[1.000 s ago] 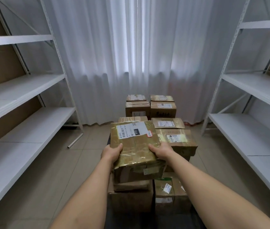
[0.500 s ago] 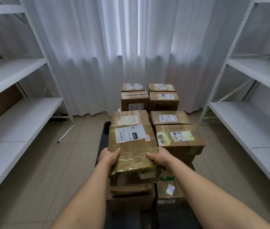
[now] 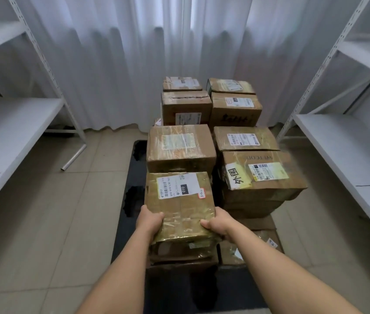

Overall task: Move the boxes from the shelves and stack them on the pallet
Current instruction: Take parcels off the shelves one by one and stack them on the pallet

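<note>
At the near left corner of the black pallet (image 3: 132, 234), item one: a tape-wrapped box (image 3: 179, 205) with a white shipping label, held flat over the short stack there. My left hand (image 3: 149, 220) grips its near left corner and my right hand (image 3: 217, 224) its near right corner, thumbs on top, fingers curled under the near edge and hidden; I judge the two-corner hold keeps it level for squaring onto the crushed carton (image 3: 179, 253) below, which it seems to touch or nearly touch. Item two: a larger carton (image 3: 180, 147) just beyond, its top higher. Item three: a wide carton with a yellow label (image 3: 262, 175) toward the right edge, overhanging its supports. Item four: four smaller cartons (image 3: 209, 100) at the far edge, two columns, packed tight, presumably so the load fills back to front. Flanking: white shelves (image 3: 14, 123), left and right, and a loose metal tube (image 3: 73, 158) on the floor tiles.
</note>
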